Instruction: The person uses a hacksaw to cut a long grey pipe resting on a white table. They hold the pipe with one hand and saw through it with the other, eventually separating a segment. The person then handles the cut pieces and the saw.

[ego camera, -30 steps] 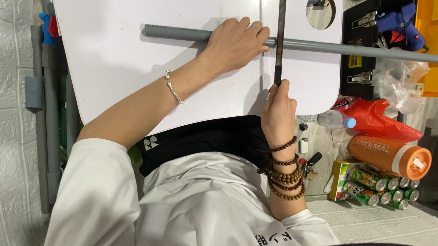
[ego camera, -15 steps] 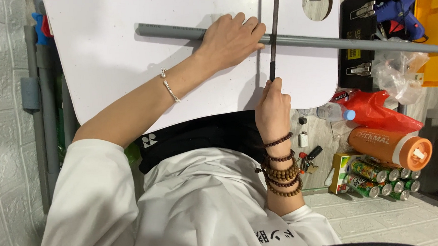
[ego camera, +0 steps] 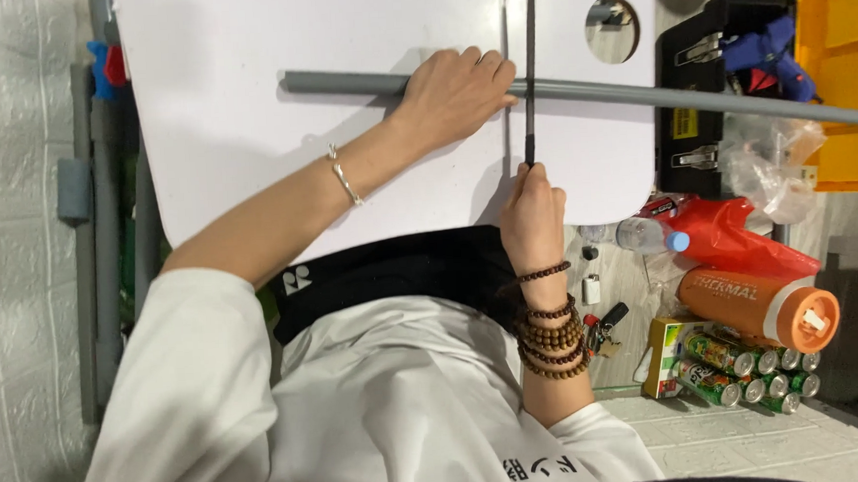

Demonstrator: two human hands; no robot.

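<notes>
Head cam is showing the grey pipe (ego camera: 636, 91) lying across the white table (ego camera: 228, 144), its far end overhanging past the table edge. Left hand (ego camera: 455, 93) is pressing down on the pipe, fingers wrapped over it, right beside the dark file (ego camera: 529, 69). Right hand (ego camera: 533, 216) is clamping the file's handle end, blade crossing the pipe at right angles. Pipe is looking rigid, light, smooth & prob. prone to rolling, so gripping close to the contact pt w/ firm downward pressure seems best.
</notes>
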